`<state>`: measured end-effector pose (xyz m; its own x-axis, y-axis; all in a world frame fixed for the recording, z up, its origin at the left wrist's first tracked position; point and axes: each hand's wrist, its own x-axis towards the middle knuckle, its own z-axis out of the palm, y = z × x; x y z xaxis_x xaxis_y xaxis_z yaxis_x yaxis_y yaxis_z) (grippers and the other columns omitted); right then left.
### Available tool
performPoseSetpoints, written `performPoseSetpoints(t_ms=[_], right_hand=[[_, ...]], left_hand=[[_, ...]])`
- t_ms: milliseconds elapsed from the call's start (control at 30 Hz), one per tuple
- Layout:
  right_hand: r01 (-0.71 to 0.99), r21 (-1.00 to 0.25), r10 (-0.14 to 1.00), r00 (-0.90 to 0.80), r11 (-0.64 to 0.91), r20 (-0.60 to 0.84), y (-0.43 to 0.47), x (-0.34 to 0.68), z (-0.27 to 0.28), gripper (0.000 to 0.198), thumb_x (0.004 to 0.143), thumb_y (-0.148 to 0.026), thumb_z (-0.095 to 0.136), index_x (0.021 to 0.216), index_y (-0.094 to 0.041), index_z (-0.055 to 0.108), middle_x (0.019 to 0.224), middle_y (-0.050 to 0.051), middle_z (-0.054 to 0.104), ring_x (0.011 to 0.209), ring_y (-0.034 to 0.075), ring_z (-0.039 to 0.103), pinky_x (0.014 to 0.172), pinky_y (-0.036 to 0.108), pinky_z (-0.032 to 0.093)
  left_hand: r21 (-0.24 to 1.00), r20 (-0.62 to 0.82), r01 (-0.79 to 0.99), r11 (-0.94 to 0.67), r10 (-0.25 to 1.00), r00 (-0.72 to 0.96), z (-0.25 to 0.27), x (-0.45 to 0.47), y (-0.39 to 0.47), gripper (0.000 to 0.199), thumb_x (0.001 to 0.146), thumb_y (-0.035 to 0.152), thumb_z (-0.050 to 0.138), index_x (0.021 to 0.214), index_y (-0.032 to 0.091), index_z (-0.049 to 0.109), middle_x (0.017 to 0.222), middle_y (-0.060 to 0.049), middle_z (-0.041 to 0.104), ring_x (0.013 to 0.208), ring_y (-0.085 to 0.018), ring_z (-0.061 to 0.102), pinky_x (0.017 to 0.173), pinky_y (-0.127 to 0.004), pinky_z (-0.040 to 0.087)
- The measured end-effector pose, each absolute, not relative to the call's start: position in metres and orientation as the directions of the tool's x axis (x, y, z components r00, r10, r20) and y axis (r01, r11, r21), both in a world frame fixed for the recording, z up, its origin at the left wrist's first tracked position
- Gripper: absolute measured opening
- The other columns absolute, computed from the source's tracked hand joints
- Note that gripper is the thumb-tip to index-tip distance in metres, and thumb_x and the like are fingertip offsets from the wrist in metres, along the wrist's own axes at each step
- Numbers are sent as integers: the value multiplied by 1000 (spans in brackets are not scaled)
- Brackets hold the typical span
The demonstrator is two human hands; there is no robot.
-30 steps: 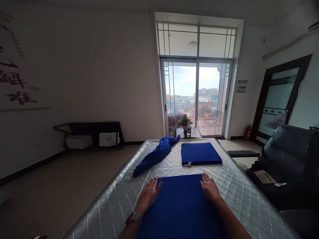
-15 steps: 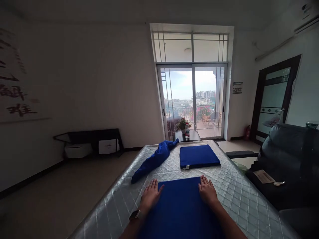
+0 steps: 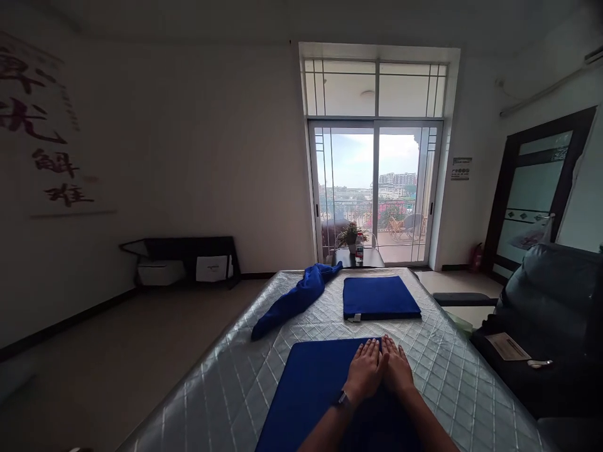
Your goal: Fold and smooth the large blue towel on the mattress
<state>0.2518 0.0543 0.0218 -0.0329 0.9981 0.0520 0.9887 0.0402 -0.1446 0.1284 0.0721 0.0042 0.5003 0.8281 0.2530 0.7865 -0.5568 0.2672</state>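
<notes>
A flat piece of blue cloth (image 3: 304, 389) lies in front of me on the silvery quilted surface (image 3: 221, 389). My left hand (image 3: 365, 370) rests flat on it near its far right corner, fingers stretched out. Beside it, nearly touching, my right hand (image 3: 396, 364) lies flat along the cloth's right edge, fingers also extended. Neither hand grips anything. Farther back is a neatly folded blue cloth (image 3: 381, 297) with a small white tag at its near edge. To its left stretches a crumpled, twisted blue cloth (image 3: 296, 301).
A black armchair (image 3: 556, 314) stands at the right, with a brown card (image 3: 507, 346) on its seat. Beyond the far edge, a small table (image 3: 372, 258) holds a potted plant (image 3: 350, 237) and a bottle (image 3: 359, 248). A black rack (image 3: 188, 251) sits against the left wall.
My left hand has moved right across the cloth, from its far left corner to beside my right hand. My right hand remains near the far right corner. The view has turned slightly left.
</notes>
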Motion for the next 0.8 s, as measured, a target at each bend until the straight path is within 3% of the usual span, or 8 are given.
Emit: performPoseSetpoints(t_ms=[200,467,633,800], right_hand=[[980,-198,998,6,7,64,57,248,23,66,100,-35,18,161,-8,22,169,9,19,156,19,17,126,42,9],[974,-229,999,17,-5,49,56,248,23,66,101,-35,17,162,-10,21,169,6,18,157,17,14,127,40,7],[975,-222,999,14,-6,34,57,248,24,67,100,-35,16,162,-10,20,169,6,18,157,16,13,127,40,8],[973,-233,1000,7,-3,17,59,252,25,66,101,-36,17,163,-14,21,169,4,19,156,16,15,126,39,10]], left_hand=[[232,182,905,-357,930,321,7,53,81,71,103,58,20,158,16,36,165,-13,36,155,-27,26,127,-49,24],[188,160,974,-127,982,97,13,-87,85,68,104,47,24,154,4,38,163,-21,34,153,-31,29,125,-51,25],[303,177,947,-108,983,55,5,-102,91,67,102,50,28,152,9,44,162,-17,38,152,-27,32,125,-48,26],[370,225,924,-101,974,17,7,-112,102,60,102,41,24,142,11,57,152,-14,56,144,-22,47,122,-37,34]])
